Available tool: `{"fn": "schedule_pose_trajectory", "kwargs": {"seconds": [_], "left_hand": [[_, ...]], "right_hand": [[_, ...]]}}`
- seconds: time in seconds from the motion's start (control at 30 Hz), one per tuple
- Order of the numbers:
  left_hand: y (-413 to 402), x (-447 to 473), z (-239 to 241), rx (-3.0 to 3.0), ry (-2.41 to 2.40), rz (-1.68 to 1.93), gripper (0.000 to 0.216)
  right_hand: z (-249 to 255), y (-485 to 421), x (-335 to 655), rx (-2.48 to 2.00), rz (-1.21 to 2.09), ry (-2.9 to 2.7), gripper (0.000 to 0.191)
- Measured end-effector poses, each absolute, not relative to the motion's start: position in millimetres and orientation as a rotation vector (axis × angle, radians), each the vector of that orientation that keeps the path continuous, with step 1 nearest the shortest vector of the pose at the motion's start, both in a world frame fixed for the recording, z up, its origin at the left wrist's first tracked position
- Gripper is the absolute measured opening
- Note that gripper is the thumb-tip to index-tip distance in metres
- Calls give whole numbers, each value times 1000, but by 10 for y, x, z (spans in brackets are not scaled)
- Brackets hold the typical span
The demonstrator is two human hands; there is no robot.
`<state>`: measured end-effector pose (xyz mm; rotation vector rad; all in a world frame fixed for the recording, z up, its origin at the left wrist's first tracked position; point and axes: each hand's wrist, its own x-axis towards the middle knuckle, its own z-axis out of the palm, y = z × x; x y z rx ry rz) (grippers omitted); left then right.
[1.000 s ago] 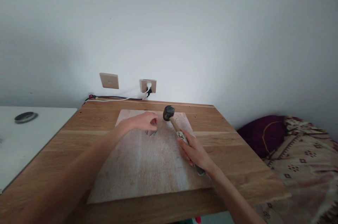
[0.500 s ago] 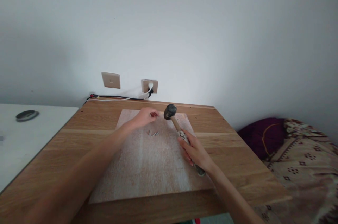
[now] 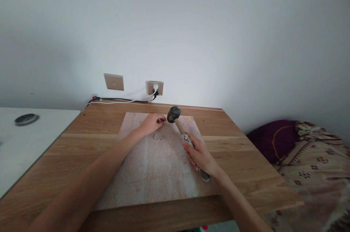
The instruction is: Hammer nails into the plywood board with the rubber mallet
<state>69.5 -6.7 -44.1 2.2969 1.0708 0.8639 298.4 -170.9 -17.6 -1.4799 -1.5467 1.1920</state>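
My right hand [image 3: 199, 155] is wrapped round the wooden handle of a hammer [image 3: 177, 121]. Its dark head hangs just above the far part of a pale wooden board [image 3: 153, 173] lying on the table. My left hand [image 3: 151, 122] rests on the board close to the hammer head, fingers pinched together on something small, probably a nail, too small to be sure. A few loose nails [image 3: 158, 137] lie on the board just in front of that hand.
The board lies on a brown wooden table [image 3: 246, 166] against a white wall with a switch plate [image 3: 113, 81] and a socket [image 3: 154, 87] with cables. A white surface [image 3: 24, 141] with a dark ring [image 3: 26, 119] adjoins on the left. Patterned bedding [image 3: 308, 166] lies at right.
My left hand rose from the loose nails and moved farther back and right, toward the hammer head. The hammer shifted slightly left; my right hand kept its grip.
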Motion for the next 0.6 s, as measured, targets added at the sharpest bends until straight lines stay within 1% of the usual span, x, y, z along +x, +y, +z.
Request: {"fn": "schedule_pose_trajectory", "kwargs": {"seconds": [0.1,0.17,0.3,0.47,0.53,0.6], "left_hand": [[-71,708,-426,2269,1078,859,14],[-74,721,-413,2213,1107,860,14],[-87,738,-405,2119,1148,890,35],[-98,701,-409,2096,1108,894,46],[-115,640,-378,2128,1107,903,48],[-167,546,-309,2221,1099,902,40]], "right_hand": [[-168,-1705,2965,-1493,1195,-1544,58],[-130,-1712,2938,-1500,1180,-1573,59],[-19,-1731,2861,-1530,1152,-1655,57],[42,-1716,2804,-1602,1091,-1720,55],[38,-1705,2804,-1611,1096,-1719,51],[29,-1699,2812,-1610,1111,-1707,49]]}}
